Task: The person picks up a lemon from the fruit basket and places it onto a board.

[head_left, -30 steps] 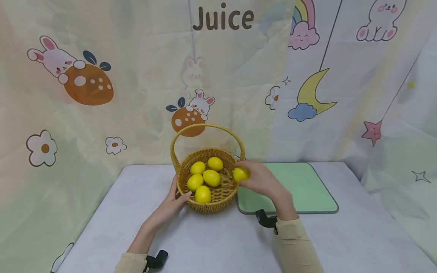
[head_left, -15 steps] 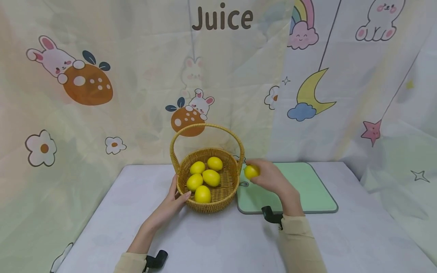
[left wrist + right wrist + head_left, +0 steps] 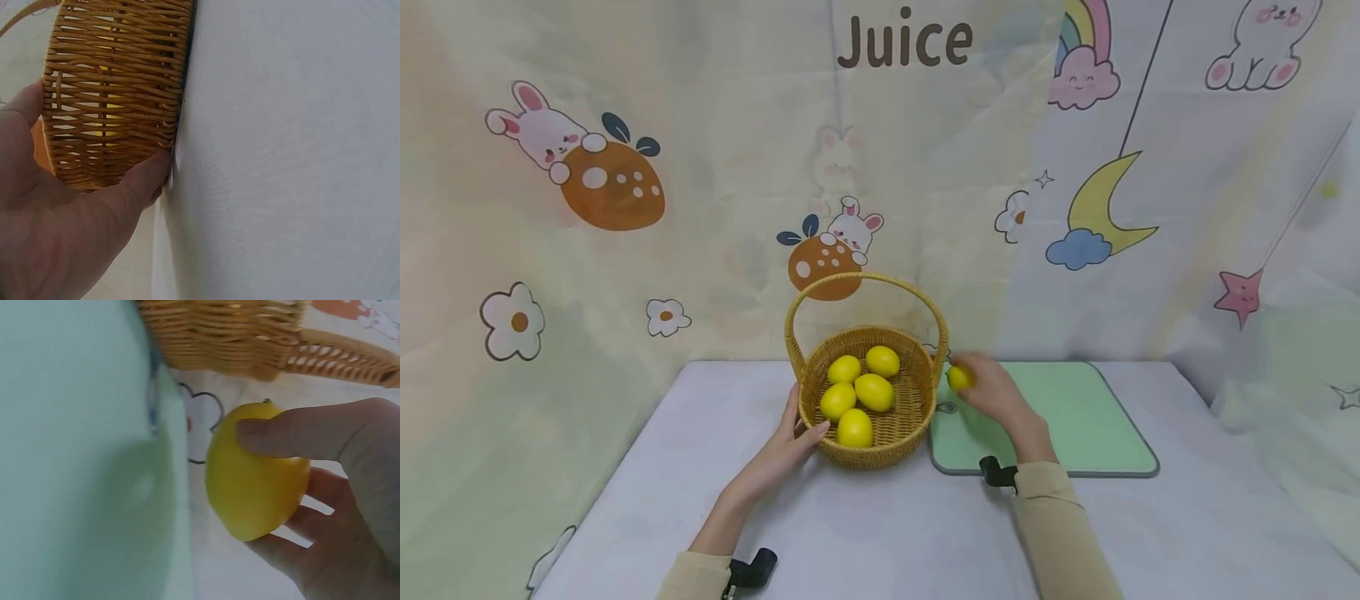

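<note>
A round wicker basket (image 3: pixel 880 454) with a tall arched handle stands on the table, several yellow lemons (image 3: pixel 875 392) lying inside. At its left side my left hand (image 3: pixel 790 442) grips the wall, the thumb up at the rim. In the left wrist view the same hand (image 3: pixel 69 219) spans the woven side from rim to base. To the right of the basket, my right hand (image 3: pixel 996 396) holds one lemon (image 3: pixel 959 377) over the green board's far left part. The right wrist view shows that lemon (image 3: pixel 250 481) between thumb and fingers, its small green stem end toward the basket.
The green cutting board (image 3: pixel 1075 425) with a grey edge lies right of the basket. A white cloth covers the table (image 3: pixel 880 533). Behind hangs a printed curtain (image 3: pixel 722 167), close to the table's back edge.
My right hand has carried the lemon from the basket's right rim rightward over the board. My left hand stays on the basket. The head view has shifted slightly.
</note>
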Motion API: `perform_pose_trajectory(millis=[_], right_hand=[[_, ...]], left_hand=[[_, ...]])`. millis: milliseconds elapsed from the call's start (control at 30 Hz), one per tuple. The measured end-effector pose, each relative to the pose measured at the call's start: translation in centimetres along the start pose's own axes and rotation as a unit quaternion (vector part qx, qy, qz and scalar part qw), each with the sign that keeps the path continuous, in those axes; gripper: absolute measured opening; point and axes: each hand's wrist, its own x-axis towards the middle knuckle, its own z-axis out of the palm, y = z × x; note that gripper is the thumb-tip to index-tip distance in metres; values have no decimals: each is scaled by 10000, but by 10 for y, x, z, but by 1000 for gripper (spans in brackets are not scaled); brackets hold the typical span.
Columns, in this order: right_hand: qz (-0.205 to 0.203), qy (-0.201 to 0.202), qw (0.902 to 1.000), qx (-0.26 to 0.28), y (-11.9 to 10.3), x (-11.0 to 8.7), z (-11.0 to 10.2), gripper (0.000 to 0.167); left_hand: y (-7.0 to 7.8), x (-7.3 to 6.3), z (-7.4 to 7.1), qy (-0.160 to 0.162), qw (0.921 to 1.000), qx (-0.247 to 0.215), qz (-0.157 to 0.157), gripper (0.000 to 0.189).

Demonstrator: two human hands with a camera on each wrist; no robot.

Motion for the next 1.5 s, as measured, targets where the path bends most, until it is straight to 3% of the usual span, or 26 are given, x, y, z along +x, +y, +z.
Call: perform_pose_trajectory(millis=[233, 733, 1500], right_hand=[[-87, 40, 9999, 49, 17, 5, 10, 49], [-306, 100, 9994, 158, 25, 11, 23, 49], [-111, -105, 9996, 228, 11, 7, 4, 53]], left_hand=[[1, 1, 4, 24, 10000, -24, 0, 95], [2, -1, 5, 48, 9999, -105, -16, 94], [4, -2, 5, -8, 9999, -139, -74, 93]])
